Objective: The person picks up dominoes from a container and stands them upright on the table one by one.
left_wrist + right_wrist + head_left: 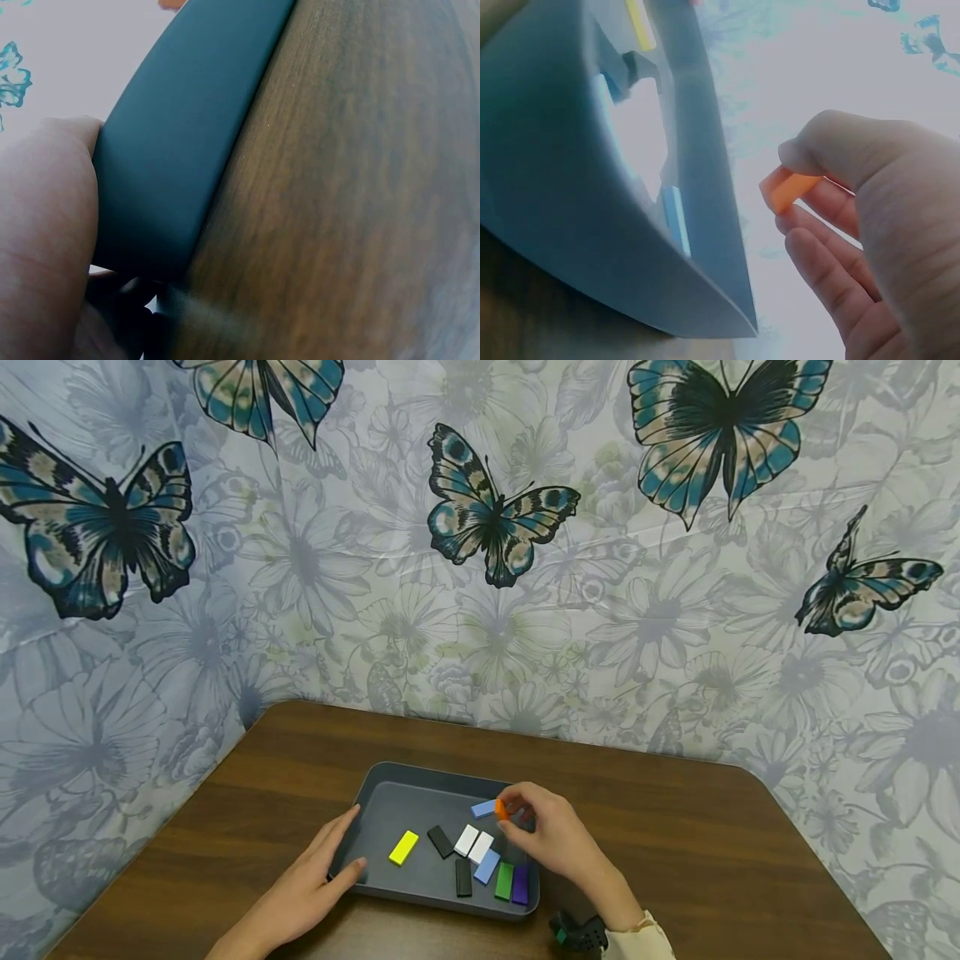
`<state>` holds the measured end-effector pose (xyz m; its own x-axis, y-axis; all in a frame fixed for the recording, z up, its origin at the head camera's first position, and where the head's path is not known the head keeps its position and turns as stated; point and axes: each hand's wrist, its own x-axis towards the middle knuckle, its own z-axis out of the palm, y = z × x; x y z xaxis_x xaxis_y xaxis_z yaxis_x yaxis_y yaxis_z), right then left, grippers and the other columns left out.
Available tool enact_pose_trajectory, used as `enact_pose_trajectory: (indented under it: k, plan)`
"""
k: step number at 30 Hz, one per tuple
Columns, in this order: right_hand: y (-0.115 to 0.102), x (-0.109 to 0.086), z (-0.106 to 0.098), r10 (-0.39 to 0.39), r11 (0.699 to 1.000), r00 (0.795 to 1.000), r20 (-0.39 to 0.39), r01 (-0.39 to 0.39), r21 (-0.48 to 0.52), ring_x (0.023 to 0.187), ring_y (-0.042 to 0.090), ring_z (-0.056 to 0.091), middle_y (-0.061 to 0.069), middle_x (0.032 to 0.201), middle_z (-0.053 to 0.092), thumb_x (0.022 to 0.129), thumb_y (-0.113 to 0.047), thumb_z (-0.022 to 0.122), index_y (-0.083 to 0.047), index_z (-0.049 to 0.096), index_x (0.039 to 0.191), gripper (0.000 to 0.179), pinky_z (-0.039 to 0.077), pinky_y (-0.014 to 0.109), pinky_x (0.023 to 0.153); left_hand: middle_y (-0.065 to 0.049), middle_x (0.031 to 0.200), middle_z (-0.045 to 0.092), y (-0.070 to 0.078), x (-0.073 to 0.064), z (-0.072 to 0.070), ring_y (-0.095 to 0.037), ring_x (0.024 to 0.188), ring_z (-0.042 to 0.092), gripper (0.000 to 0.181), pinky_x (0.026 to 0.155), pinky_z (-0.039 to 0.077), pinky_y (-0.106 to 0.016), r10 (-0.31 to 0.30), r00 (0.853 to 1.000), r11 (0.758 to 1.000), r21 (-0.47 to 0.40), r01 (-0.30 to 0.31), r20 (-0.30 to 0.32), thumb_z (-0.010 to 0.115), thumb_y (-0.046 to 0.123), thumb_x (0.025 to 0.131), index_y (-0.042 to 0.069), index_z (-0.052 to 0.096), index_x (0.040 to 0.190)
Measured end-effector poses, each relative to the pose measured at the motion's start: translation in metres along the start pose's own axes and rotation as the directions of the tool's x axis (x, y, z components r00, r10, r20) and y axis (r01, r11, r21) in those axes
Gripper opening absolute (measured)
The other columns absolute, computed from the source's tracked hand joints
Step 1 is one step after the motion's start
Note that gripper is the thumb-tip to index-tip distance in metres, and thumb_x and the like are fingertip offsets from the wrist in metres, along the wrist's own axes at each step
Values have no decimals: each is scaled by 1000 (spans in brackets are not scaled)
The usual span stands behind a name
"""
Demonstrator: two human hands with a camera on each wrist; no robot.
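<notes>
Between the thumb and fingertips of my right hand (pixel 551 831) I pinch a small orange block (pixel 791 189). It is held over the right side of a dark grey tray (pixel 367 893), overlapping the end of a light blue block (pixel 483 809) in the head view. My left hand (pixel 311 872) rests at the tray's left edge, fingers extended along the rim and thumb reaching over the front left corner. Inside the tray lie a yellow block (pixel 403 848), a green block (pixel 504 881), a purple block (pixel 521 884), two white blocks, two black ones and a second light blue one.
The tray stands on a brown wooden table (pixel 675 860). A dark device (pixel 577 932) shows by my right wrist at the near side. Behind the table hangs a cloth (pixel 525 635) printed with flowers and butterflies.
</notes>
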<state>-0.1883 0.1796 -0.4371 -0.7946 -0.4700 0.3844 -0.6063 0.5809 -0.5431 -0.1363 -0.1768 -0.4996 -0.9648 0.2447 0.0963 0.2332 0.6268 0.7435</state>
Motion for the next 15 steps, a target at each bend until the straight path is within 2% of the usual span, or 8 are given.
enact_pose_trajectory:
  k: [7,15]
  plan:
    - [1,0,-11,67,997,998,16,-68,38,88,6,63,-16,95,64,85,-15,74,-25,58,105,27,56,29,74,-4,158,22,0,0,1,-30,142,26,71,104,33,-60,0,1000,1000,-13,0,0,51,48,97,25,16,155]
    - [5,-2,-22,73,995,997,-6,-72,61,87,5,64,-13,94,66,85,-15,74,-24,58,105,27,56,34,75,-2,158,22,2,-1,0,-27,142,27,71,105,34,-58,4,1000,1000,-5,-4,-9,51,47,97,25,17,155]
